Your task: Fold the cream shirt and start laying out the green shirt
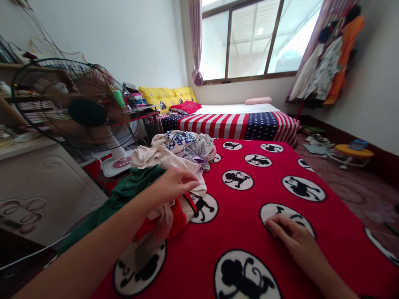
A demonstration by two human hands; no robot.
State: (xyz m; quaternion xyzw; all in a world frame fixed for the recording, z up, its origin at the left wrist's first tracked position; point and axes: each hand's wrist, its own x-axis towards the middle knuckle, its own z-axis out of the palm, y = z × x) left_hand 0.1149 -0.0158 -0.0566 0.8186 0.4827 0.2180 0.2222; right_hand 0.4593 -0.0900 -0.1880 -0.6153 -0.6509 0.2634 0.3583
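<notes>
My left hand (pixel 178 182) hovers over a heap of clothes at the left edge of a red bedspread (pixel 249 232) with black figures in white ovals. Its fingers are slightly bent and apart, with nothing seen in them. Beneath and around it lie a cream garment (pixel 162 158), a green garment (pixel 137 180) and a red one (pixel 179 216). Farther back are a white piece with blue lettering (pixel 177 140) and a grey one (pixel 202 145). At the right, my right hand (pixel 293 236) is low over the bedspread, loosely curved, fingers apart and holding nothing visible.
A large fan (pixel 87 112) stands at the left, beside a white cabinet (pixel 46 187). Behind is a second bed with a striped, starred cover (pixel 215 124). Clothes (pixel 327 66) hang on the right wall above a small yellow stool (pixel 355 150).
</notes>
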